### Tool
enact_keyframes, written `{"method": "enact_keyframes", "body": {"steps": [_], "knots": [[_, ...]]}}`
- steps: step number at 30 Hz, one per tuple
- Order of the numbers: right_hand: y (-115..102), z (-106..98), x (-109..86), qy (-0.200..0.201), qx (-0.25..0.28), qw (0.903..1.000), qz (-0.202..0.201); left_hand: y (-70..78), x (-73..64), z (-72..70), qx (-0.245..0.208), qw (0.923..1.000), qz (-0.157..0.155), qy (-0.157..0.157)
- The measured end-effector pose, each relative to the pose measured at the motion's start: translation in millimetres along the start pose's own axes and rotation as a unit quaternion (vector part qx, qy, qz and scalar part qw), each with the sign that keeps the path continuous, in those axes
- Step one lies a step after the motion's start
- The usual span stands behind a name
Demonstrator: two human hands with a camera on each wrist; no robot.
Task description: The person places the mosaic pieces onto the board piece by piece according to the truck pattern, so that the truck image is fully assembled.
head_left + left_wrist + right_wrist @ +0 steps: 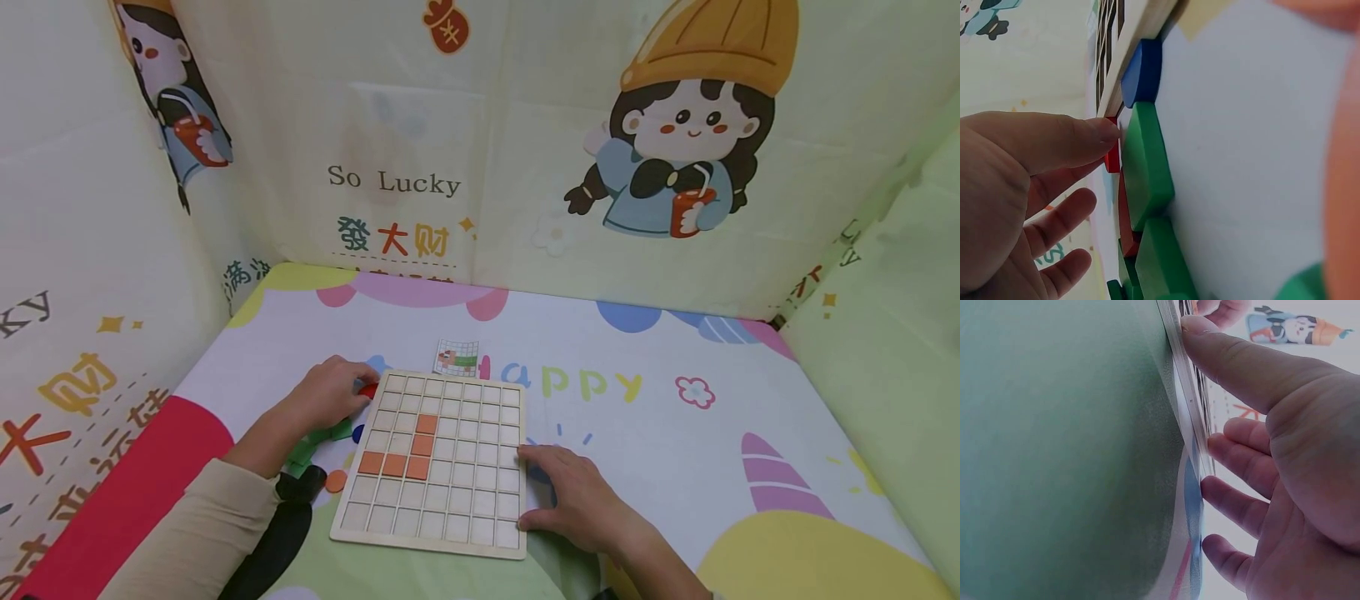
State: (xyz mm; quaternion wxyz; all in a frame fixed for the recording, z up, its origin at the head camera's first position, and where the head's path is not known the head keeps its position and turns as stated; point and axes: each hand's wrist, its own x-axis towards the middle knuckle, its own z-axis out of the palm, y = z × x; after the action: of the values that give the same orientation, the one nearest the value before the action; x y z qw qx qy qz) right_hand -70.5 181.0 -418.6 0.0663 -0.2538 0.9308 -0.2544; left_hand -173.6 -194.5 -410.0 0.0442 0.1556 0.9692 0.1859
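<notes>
A wooden grid board (480, 542) lies flat, with several orange square tiles (417, 467) in its cells. At its upper left edge my left hand (330, 392) pinches a small red piece (1112, 159) between thumb and index finger; the other fingers are spread. My right hand (573, 496) touches the board's right edge with its thumb and fingertips, its fingers fairly straight. Left of the board lie green pieces (1144, 162), a blue piece (1142, 72) and an orange round piece (335, 481). My left forearm partly hides the loose pieces.
A small picture card (456, 358) with a coloured grid pattern lies just behind the board. A black strap or cable (281, 533) runs beside the left sleeve. Printed cloth walls (517, 167) enclose the patterned tabletop (645, 442) at the back and sides.
</notes>
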Motion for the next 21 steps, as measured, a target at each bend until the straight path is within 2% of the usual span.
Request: {"method": "enact_keyframes", "body": {"steps": [21], "knots": [[0.1, -0.2, 0.1, 0.002, -0.001, 1.0000, -0.002, 4.1, -3.9, 0.4, -0.006, 0.9998, -0.019, -0.004]]}}
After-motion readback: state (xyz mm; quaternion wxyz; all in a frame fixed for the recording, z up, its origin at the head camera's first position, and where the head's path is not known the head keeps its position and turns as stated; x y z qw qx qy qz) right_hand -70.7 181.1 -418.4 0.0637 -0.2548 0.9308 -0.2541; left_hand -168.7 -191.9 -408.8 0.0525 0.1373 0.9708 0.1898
